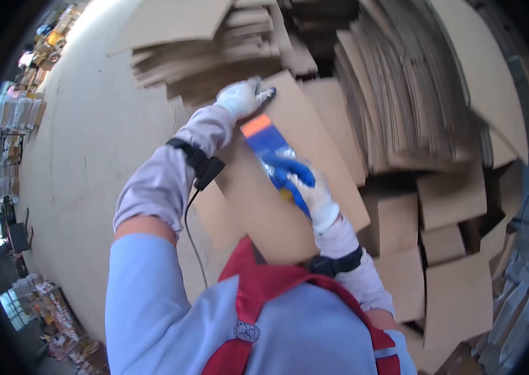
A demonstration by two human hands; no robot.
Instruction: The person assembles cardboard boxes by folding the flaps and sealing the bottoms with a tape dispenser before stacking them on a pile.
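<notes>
My left hand (239,100), in a white glove with dark fingertips, grips the upper left edge of a long brown cardboard piece (317,140). Its thumb lies on top and the other fingers are mostly hidden. Over the middle of the same cardboard, my right hand (308,190), in a white glove with blue fingers, is closed around a flat blue and orange item (267,138) with a shiny clear part. The orange end points up and left, towards my left hand. Motion blurs the item, so its exact kind is unclear.
Stacked flat cardboard (208,62) lies at the top, and a tall leaning stack (402,94) stands at the upper right. Open boxes (458,294) sit at the right. A pale floor (89,137) stretches left towards shelves with goods. A black cable hangs from my left forearm.
</notes>
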